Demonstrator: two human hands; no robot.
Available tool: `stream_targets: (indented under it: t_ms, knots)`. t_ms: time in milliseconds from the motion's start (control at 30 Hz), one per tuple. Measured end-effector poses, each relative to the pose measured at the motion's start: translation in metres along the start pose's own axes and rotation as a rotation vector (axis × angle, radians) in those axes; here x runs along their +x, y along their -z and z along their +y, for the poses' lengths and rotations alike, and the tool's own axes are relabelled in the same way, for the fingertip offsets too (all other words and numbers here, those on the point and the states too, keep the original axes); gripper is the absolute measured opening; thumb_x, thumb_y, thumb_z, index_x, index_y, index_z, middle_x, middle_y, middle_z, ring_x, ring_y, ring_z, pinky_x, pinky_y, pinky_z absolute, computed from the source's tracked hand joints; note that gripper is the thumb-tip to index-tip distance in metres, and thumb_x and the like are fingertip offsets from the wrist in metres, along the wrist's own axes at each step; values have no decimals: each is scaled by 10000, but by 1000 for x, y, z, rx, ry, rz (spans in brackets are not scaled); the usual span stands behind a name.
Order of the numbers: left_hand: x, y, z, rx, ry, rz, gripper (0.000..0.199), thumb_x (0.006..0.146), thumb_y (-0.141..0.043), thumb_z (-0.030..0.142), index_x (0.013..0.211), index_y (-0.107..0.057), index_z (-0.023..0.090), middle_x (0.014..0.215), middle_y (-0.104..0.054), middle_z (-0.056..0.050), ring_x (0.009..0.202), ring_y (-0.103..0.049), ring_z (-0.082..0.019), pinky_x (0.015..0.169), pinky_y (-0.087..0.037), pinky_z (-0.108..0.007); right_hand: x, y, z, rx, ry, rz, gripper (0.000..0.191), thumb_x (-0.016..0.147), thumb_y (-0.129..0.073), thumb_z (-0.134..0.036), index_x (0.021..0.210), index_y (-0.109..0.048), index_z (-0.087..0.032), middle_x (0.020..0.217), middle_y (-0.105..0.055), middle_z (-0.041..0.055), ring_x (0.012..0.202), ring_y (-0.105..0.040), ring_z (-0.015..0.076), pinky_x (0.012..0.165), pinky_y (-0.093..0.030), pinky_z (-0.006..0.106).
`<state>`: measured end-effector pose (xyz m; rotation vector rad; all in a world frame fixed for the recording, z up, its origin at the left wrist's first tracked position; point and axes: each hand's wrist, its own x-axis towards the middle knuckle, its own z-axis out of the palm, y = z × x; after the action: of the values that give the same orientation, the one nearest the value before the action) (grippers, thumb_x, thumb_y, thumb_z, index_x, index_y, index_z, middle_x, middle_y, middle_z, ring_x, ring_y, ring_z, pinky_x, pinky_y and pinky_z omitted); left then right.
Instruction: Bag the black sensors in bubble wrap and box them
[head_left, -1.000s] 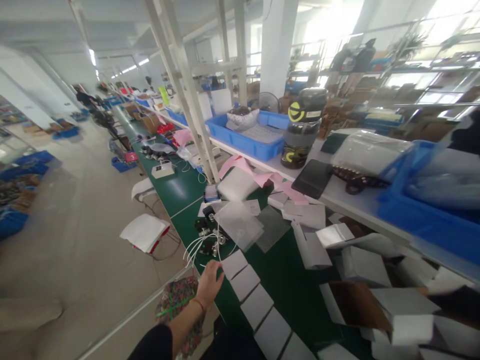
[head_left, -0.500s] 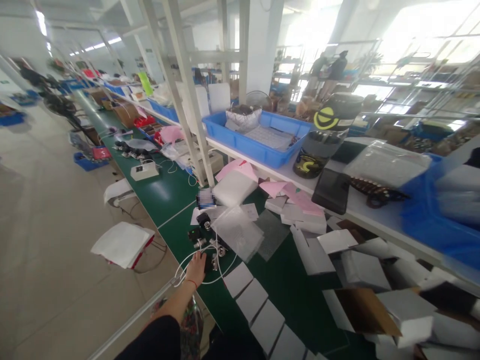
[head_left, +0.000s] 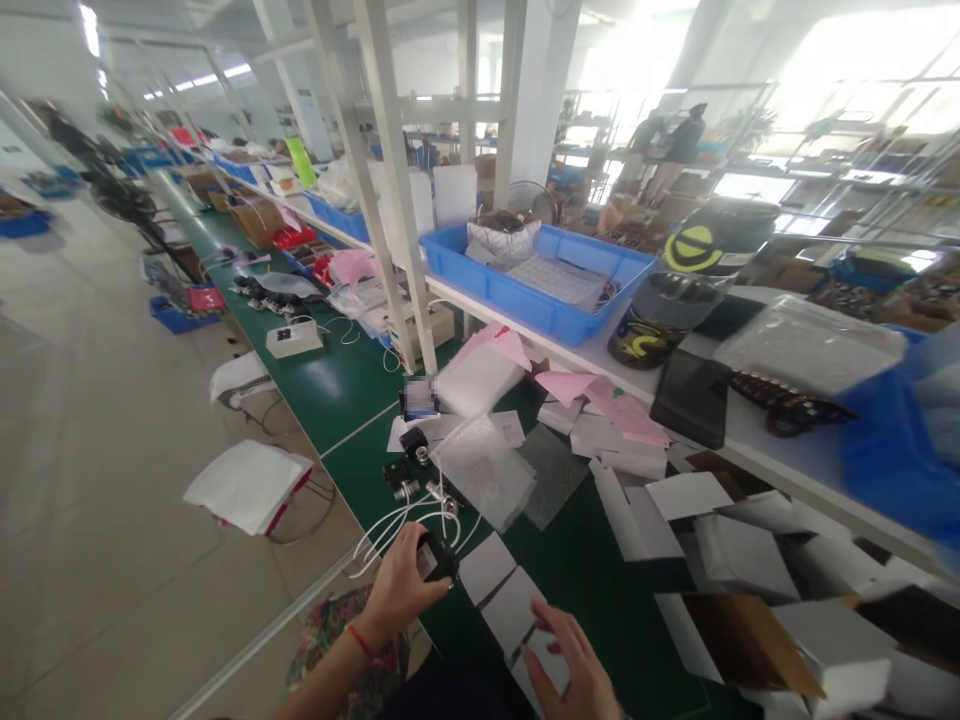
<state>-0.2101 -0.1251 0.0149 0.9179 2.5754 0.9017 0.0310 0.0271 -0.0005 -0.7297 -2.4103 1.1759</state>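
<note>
My left hand (head_left: 401, 590) grips a small black device (head_left: 429, 562) with a pale label on its side, thumb below and fingers above. What kind of device it is I cannot make out. At the lower middle, my right hand (head_left: 574, 660) is over a row of flat white boxes (head_left: 512, 608), its thumb and fingers apart; I cannot tell whether it touches one. Beyond the left hand lie more black devices with metal fittings (head_left: 405, 478) and looped white cables (head_left: 390, 525) on the green bench (head_left: 559, 555).
Clear plastic bags (head_left: 487, 470) lie mid-bench. Loose white cartons (head_left: 746, 560) crowd the right side. Above runs a shelf with a blue tray (head_left: 517, 290), a large clear jar (head_left: 652, 315) and a black phone-like slab (head_left: 690, 395). A covered stool (head_left: 244, 487) stands at left.
My left hand has lifted a black device off the bench and brought it nearer, to the right. My right hand has come into view over the white boxes. The view has shifted slightly.
</note>
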Motion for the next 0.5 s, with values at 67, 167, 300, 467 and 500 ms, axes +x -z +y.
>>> stream_targets:
  t_ms: [67, 167, 300, 467, 500]
  knots:
    - [-4, 17, 37, -76, -86, 31, 438, 654, -722, 170, 1045, -529, 214, 998, -613, -40, 928, -635, -251, 821, -555, -380, 23, -21, -14, 87, 53, 0, 629, 904, -612, -256, 1509, -444, -232, 1398, -625, 141, 1243, -647, 319, 943, -637, 454]
    - [-8, 33, 91, -148, -182, 70, 452, 694, -683, 183, 1114, -522, 218, 1028, -622, -47, 929, -647, -253, 816, -568, -393, 45, -40, -42, 158, 150, 115, 887, 772, -736, -255, 1568, -344, -235, 1507, -525, 172, 1357, -557, 382, 1065, -561, 558]
    - [-14, 38, 137, -180, -265, 134, 424, 772, -680, 204, 1161, -512, 206, 1057, -642, -81, 955, -672, -279, 839, -597, -456, 57, -36, -68, 400, 93, 333, 653, 857, -691, -235, 1466, -464, -301, 1402, -583, 136, 1272, -616, 347, 1040, -558, 539]
    - [-19, 40, 153, -153, -459, 69, 859, 706, -850, 213, 1439, -403, 216, 1326, -606, -153, 1207, -646, -360, 971, -607, -522, 59, 12, -80, 680, 23, 268, 616, 815, -820, -467, 1336, -536, -302, 1208, -696, 84, 1048, -728, 288, 865, -633, 395]
    - [-20, 41, 155, -177, -501, 37, 925, 686, -880, 216, 1467, -384, 233, 1353, -591, -151, 1235, -634, -362, 985, -606, -506, 59, 23, -82, 757, 5, 234, 659, 775, -867, -478, 1327, -551, -306, 1217, -697, 75, 1059, -726, 277, 876, -627, 369]
